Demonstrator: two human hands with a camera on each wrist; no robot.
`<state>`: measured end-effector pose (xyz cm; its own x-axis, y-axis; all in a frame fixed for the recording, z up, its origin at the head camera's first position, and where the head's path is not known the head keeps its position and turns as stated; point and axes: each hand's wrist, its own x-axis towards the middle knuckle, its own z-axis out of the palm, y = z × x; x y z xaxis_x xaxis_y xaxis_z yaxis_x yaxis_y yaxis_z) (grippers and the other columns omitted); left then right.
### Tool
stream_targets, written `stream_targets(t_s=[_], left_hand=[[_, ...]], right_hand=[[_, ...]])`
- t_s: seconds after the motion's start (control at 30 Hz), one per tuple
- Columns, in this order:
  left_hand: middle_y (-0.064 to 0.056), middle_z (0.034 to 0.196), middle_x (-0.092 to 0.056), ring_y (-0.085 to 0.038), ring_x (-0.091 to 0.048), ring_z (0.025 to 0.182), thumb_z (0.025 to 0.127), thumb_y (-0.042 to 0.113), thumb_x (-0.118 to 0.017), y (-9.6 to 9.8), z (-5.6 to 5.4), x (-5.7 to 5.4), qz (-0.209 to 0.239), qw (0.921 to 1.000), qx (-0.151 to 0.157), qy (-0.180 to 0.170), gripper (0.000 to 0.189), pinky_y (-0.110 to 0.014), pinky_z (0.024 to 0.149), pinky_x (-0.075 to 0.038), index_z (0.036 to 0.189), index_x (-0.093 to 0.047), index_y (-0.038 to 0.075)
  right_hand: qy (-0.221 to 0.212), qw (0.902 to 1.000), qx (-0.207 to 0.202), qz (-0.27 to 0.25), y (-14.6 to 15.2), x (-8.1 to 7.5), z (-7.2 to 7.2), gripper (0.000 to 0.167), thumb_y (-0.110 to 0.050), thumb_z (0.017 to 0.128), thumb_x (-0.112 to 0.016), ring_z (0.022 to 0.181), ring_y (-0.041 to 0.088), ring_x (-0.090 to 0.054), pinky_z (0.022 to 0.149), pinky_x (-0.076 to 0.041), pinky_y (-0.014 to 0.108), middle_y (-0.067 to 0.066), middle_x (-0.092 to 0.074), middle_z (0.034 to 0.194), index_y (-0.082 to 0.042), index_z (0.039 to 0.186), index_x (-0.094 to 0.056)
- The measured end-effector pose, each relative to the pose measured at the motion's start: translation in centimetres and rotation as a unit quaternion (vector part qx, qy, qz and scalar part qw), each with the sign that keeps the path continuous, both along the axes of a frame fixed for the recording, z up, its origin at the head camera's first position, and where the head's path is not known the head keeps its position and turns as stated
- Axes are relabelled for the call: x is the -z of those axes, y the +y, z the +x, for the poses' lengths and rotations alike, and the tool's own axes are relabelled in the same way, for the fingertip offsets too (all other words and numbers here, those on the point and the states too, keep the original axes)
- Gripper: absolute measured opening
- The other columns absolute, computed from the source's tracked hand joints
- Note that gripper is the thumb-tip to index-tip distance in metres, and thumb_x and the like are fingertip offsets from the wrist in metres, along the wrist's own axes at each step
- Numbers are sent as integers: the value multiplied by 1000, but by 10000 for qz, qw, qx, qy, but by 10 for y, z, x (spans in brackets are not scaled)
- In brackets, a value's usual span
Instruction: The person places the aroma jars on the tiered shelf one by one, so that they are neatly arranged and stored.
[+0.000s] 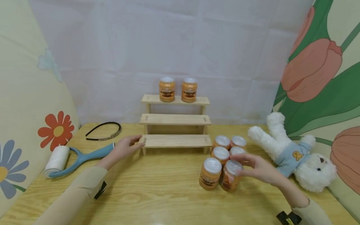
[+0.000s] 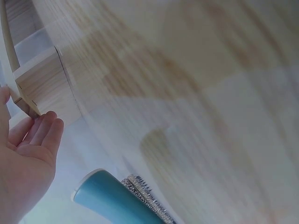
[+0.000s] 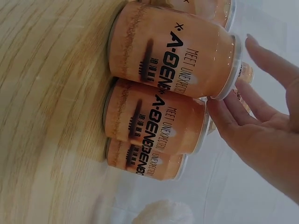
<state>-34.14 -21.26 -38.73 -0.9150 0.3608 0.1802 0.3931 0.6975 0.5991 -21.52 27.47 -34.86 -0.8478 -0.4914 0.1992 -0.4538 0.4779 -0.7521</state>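
A three-tier wooden shelf (image 1: 175, 141) stands at the middle of the table. My left hand (image 1: 126, 147) holds the left end of its lowest board, thumb above and fingers beneath, as the left wrist view (image 2: 35, 158) shows. Several orange cans with silver lids stand in a cluster right of the shelf's front. Around the lid of the front right can (image 1: 229, 181) hovers my right hand (image 1: 260, 168), fingers spread; in the right wrist view the thumb is apart from the rim of the nearest can (image 3: 173, 56). Beside it stands the front left can (image 1: 209, 176).
Two matching cans, one left (image 1: 167, 90) and one right (image 1: 189, 91), stand on the top tier. A blue-handled lint roller (image 1: 81, 157) and a black headband (image 1: 115, 135) lie at left. On the right lies a white plush toy (image 1: 292, 153) in a blue shirt.
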Motion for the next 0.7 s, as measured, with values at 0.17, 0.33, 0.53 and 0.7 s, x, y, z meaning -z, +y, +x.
stream_targets(t_s=[0.17, 0.33, 0.53, 0.7], left_hand=[[-28, 139, -42, -44, -45, 124, 95, 39, -53, 1, 1, -1, -16, 10000, -12, -16, 66, -52, 101, -44, 140, -37, -6], [-28, 139, -42, -45, -44, 124, 95, 40, -52, 1, 1, -2, -39, 10000, -27, -51, 67, -54, 101, -43, 141, -37, -6], [-28, 139, -42, -44, -45, 124, 95, 38, -53, 0, 0, -2, -44, 10000, -21, -24, 65, -53, 101, -44, 141, -37, -5], [-28, 139, -42, -43, -45, 125, 95, 37, -54, 1, 1, -1, -37, 10000, -2, -21, 64, -51, 101, -45, 141, -37, -6]], right_hand=[[405, 9988, 106, 269, -1, 2, 1, 47, -17, 84, -71, 110, 2, -56, 91, -53, 27, 16, -61, 123, -1, 126, -57], [545, 9961, 430, 548, -6, 4, 2, 49, -21, 80, -75, 99, 6, -59, 79, -55, 26, 11, -63, 114, -5, 123, -60], [442, 9908, 826, 981, -15, 2, 8, 52, -37, 77, -75, 89, 7, -54, 70, -52, 24, 0, -55, 100, -13, 121, -63], [571, 9890, 607, 1221, -12, 2, 12, 53, -36, 80, -73, 97, 15, -56, 76, -54, 30, 4, -56, 109, -10, 125, -60]])
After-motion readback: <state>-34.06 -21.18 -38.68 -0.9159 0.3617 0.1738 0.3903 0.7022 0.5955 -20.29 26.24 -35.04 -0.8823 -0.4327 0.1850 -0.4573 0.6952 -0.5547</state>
